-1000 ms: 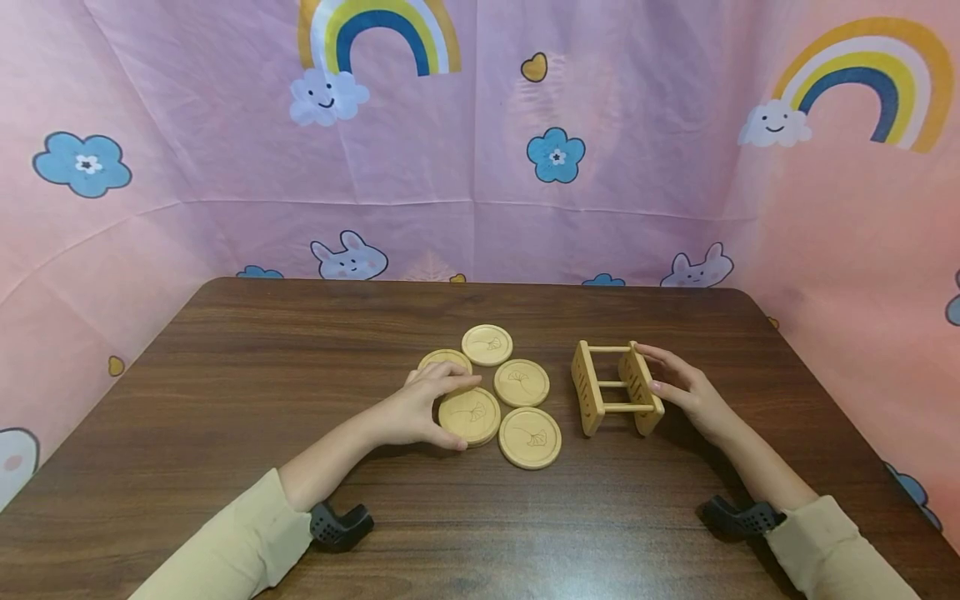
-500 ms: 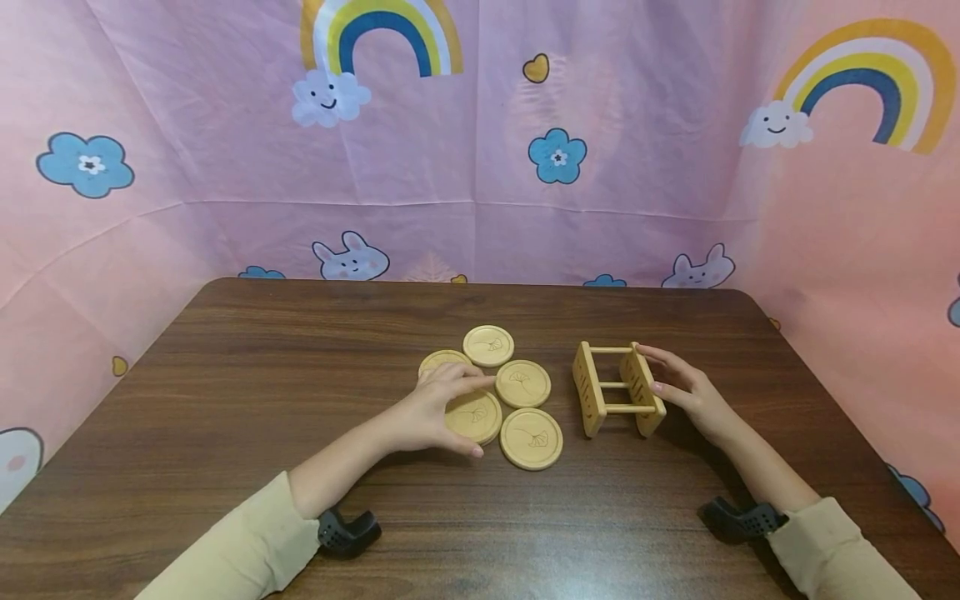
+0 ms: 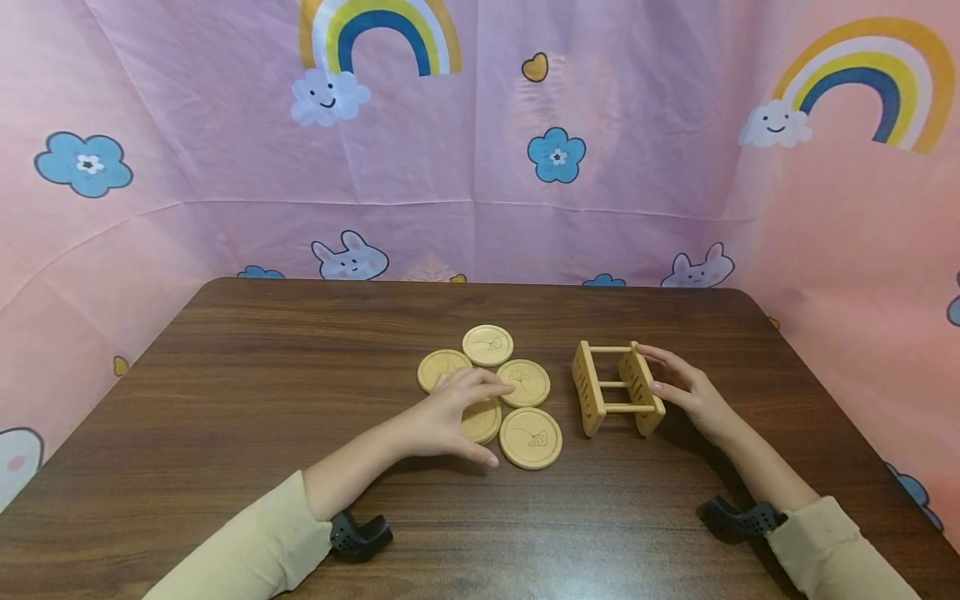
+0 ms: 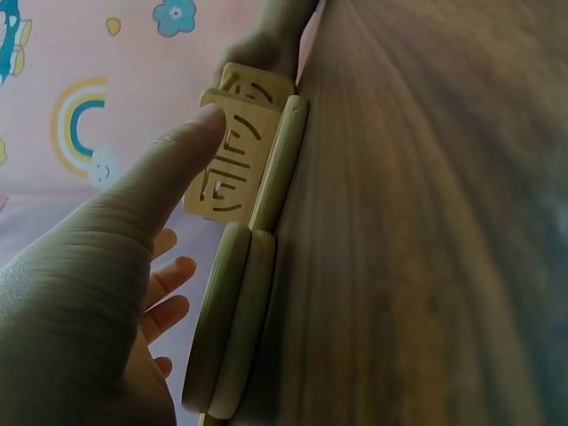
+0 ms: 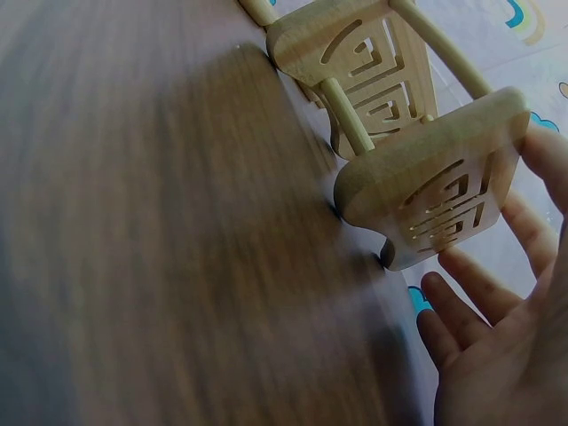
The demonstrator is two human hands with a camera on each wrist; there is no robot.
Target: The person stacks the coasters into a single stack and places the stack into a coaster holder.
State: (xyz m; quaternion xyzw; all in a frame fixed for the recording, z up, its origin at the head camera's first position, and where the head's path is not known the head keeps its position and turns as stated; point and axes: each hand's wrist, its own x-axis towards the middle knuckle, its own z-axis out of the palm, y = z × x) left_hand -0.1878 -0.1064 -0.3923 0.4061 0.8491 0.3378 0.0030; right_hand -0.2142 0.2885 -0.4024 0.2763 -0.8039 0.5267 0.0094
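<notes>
Several round wooden coasters with an engraved leaf lie grouped mid-table in the head view. My left hand is over a two-high coaster stack, fingers spread and thumb apart, gripping nothing; it hides part of the stack. In the left wrist view the stacked coasters stand beside the hand, apart from the thumb. To the right stands a wooden coaster rack, two slotted side panels joined by rods. My right hand touches its right panel with extended fingers and thumb, without curling round it.
Other coasters lie at the back, at the left, beside the stack and nearer the front. The dark wooden table ends at a patterned cloth backdrop. Black wrist cameras sit on both wrists.
My left hand has slid to the right and slightly toward the front across the stack, showing more of the left coaster. Right hand, rack and coasters stay in place.
</notes>
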